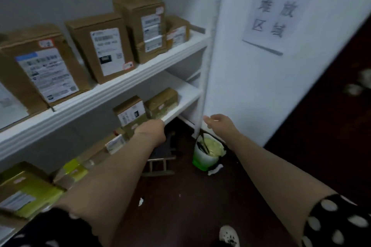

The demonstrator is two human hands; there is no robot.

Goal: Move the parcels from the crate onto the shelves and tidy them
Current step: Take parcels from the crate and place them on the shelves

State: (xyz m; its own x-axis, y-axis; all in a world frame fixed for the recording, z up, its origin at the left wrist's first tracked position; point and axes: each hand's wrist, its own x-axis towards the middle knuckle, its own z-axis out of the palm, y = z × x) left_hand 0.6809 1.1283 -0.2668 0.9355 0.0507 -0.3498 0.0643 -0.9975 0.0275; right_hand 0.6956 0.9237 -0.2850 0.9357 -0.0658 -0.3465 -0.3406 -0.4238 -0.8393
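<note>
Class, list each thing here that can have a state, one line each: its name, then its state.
Left hand, at the labelled parcel on the middle shelf; fingers hidden, grip unclear.
Right hand, open, holding nothing.
Top-shelf parcels, standing, labels facing out.
Green bucket, uncovered, lined, dark tool inside.
Paper sign, posted flat.

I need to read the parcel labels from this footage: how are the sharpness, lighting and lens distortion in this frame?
Head view: blurred throughout, so print on the brown cardboard parcel's white label is illegible; head view: dim, flat light, no glare, deep shadow under the white lower shelf; head view: wide-angle lens slightly bows the white upper shelf edge.
</note>
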